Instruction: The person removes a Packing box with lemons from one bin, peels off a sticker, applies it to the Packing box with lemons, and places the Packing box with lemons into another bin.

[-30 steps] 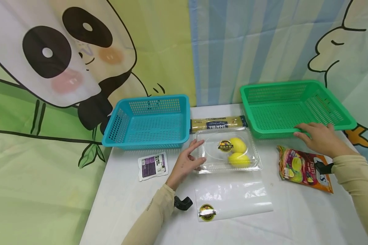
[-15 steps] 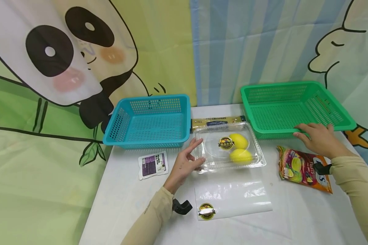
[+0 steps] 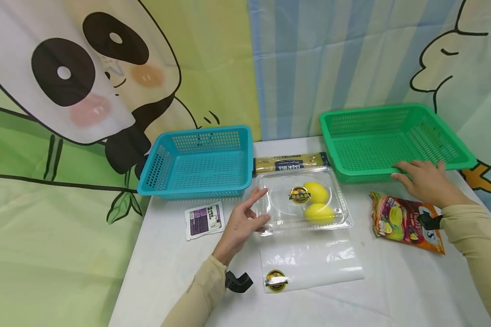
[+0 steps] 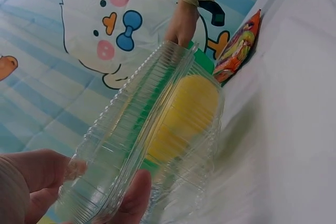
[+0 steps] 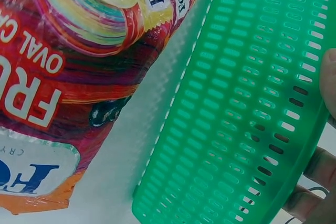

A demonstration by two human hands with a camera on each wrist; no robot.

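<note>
My left hand (image 3: 239, 227) pinches the left edge of a clear plastic clamshell box (image 3: 282, 218), thumb on one side and fingers on the other. Two yellow lemons (image 3: 320, 213) lie at the right inside it, and a black-and-gold sticker (image 3: 299, 195) is on its lid. In the left wrist view the box (image 4: 105, 166) looks tilted; whether it touches the table I cannot tell. My right hand (image 3: 429, 184) grips the front rim of a green perforated basket (image 3: 376, 175). Seen from the right wrist, the thumb (image 5: 329, 80) lies on the basket wall (image 5: 226, 108), with fingers across the rim.
A blue basket (image 3: 200, 193) stands at the back left, a spaghetti packet (image 3: 290, 163) behind the box. A purple-and-white sachet (image 3: 204, 221) lies left. In front is a clear plastic sheet with a sticker (image 3: 315, 268). A fruit candy bag (image 3: 405, 222) lies below my right hand.
The box rose and tilted from a second ago to half a second ago, then shifted slightly left and nearer me with my left hand. My right hand stayed on the green basket's rim.
</note>
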